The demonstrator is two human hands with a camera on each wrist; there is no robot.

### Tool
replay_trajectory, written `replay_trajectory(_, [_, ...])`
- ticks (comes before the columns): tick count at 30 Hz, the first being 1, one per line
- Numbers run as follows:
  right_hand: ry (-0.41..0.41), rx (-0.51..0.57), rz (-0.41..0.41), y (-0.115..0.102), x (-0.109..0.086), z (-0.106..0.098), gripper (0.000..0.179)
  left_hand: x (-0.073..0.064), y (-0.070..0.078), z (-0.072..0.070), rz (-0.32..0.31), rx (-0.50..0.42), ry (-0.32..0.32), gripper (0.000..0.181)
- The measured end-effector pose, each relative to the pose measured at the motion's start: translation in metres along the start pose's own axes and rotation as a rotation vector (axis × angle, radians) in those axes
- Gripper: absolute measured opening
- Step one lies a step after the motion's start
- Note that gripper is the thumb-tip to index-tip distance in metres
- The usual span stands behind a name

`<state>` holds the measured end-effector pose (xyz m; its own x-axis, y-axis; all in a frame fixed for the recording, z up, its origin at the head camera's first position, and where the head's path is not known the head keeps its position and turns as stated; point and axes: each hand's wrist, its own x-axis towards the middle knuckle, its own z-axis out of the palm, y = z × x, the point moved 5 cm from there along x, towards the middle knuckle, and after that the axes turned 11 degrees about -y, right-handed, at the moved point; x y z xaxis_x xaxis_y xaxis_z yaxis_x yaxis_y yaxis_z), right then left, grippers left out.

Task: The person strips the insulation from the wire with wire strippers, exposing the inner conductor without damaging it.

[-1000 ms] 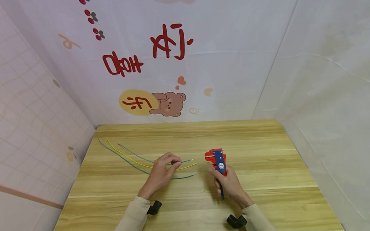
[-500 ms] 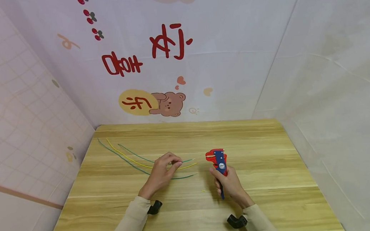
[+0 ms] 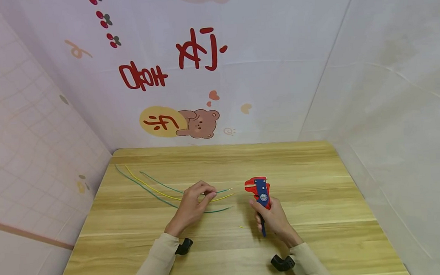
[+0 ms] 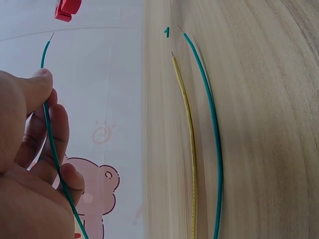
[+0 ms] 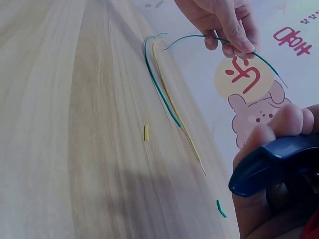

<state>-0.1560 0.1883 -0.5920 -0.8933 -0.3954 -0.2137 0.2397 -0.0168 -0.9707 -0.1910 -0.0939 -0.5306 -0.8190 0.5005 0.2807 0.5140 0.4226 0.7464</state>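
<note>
My left hand (image 3: 192, 205) pinches a green wire (image 4: 48, 119) between thumb and fingertips. Its short bare copper end (image 4: 52, 37) sticks out past the thumb, and the rest trails back across the palm. In my right hand (image 3: 277, 221) I grip a red and blue wire stripper (image 3: 262, 192) by its handles, head upward, to the right of the wire's bare end and apart from it. A yellow wire (image 4: 191, 124) and a second green wire (image 4: 216, 124) lie side by side on the table below my left hand, both with bare ends.
A small yellow piece of insulation (image 5: 146, 133) lies on the wooden table (image 3: 324, 198) between my hands. There is a bent green scrap (image 5: 221, 209) near the stripper. Printed cloth walls (image 3: 270, 87) stand around the table's back and sides.
</note>
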Motion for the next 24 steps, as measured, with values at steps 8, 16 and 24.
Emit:
replay_trajectory(8, [-0.002, 0.000, -0.001, 0.0016, 0.0004, -0.0007, 0.040, -0.0011, -0.0009, -0.0003, -0.015, 0.010, 0.003, 0.007])
replay_trajectory(16, [-0.018, -0.019, -0.025, 0.0002, 0.0005, -0.0004, 0.044, -0.0019, -0.0023, -0.0006, -0.024, 0.000, -0.001, 0.007])
replay_trajectory(24, [-0.014, -0.009, -0.021, 0.0006, -0.0001, -0.0008, 0.035, -0.0030, -0.0037, -0.0001, -0.022, -0.002, -0.002, 0.007])
